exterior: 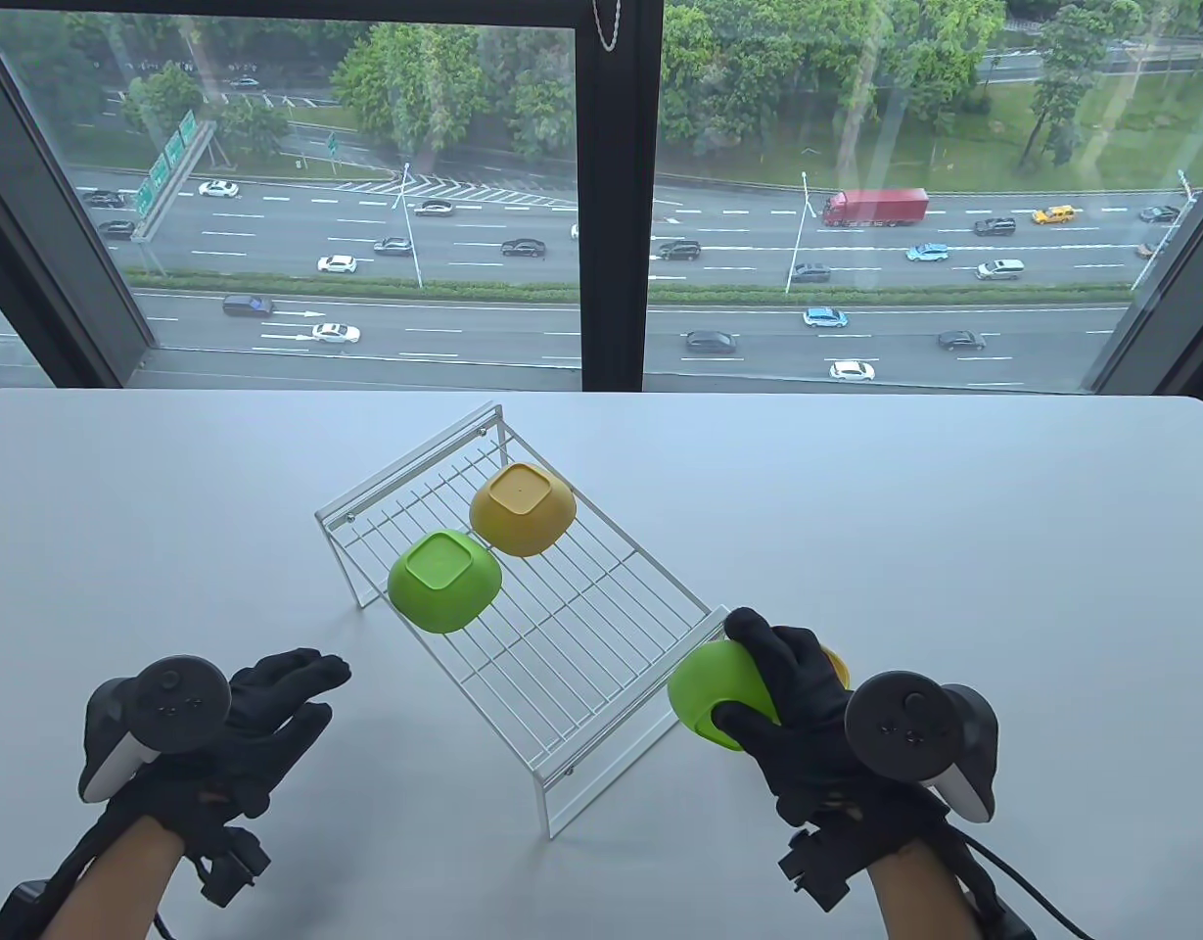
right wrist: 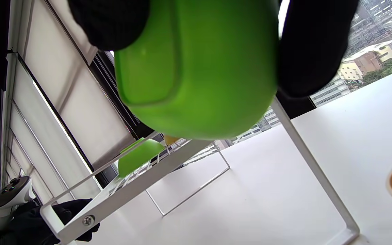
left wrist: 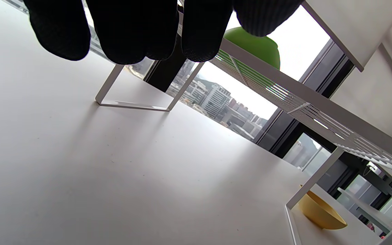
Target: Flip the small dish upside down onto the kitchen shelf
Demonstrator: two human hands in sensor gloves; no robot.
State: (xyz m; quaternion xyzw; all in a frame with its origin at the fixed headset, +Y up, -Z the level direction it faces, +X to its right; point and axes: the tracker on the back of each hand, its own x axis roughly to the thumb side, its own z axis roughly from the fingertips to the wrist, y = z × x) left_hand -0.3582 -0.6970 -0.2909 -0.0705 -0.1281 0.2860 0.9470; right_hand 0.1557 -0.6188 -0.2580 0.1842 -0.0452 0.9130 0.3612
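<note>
Table view: my right hand (exterior: pixel 792 700) grips green dish (exterior: pixel 714 693) at shelf (exterior: pixel 523 607) near end; two dishes (green, yellow) inverted on shelf. My left hand (exterior: pixel 258 715) loose, empty, resting on table (exterior: pixel 953 548).
Left wrist view: yellow bowl (left wrist: pixel 320 212) upright beyond shelf leg.
Right wrist view: dish base tilted toward lens.

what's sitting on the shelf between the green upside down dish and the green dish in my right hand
Nothing: in the table view only bare shelf wires run from the resting green dish to the held one.
</note>
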